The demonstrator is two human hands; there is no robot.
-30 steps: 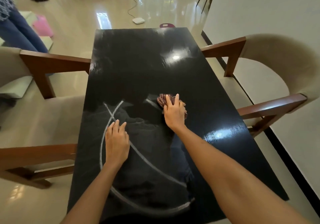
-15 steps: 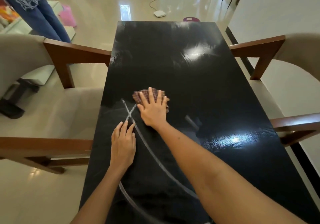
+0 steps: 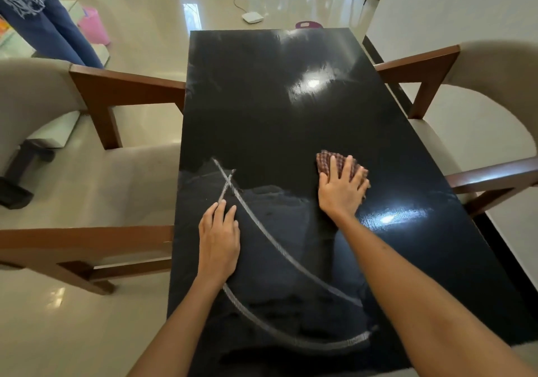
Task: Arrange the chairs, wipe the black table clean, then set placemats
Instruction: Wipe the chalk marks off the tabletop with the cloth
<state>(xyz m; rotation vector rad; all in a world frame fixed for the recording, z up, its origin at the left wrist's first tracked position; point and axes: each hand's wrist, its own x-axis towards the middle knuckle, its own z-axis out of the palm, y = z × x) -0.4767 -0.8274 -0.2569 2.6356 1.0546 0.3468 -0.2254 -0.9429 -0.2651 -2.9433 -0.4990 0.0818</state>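
A glossy black table [image 3: 262,109] runs away from me. White chalk-like lines [image 3: 262,231] cross and curve over its near half. My right hand [image 3: 342,190] presses flat, fingers spread, on a checked red-brown cloth [image 3: 326,159] at the table's right middle. My left hand [image 3: 218,240] lies flat on the tabletop, fingertips near the crossing of the lines. A beige armchair with brown wooden arms [image 3: 96,173] stands at the left side, and a matching chair [image 3: 477,120] at the right side.
A white wall [image 3: 451,4] runs close behind the right chair. A person in blue trousers [image 3: 49,27] stands at far left beside a pink item [image 3: 94,29]. A white device with a cable [image 3: 251,17] lies on the shiny floor past the table.
My right hand slid the cloth from the crossing of the lines at left-centre over to the right side of the table. My left hand stayed flat in place.
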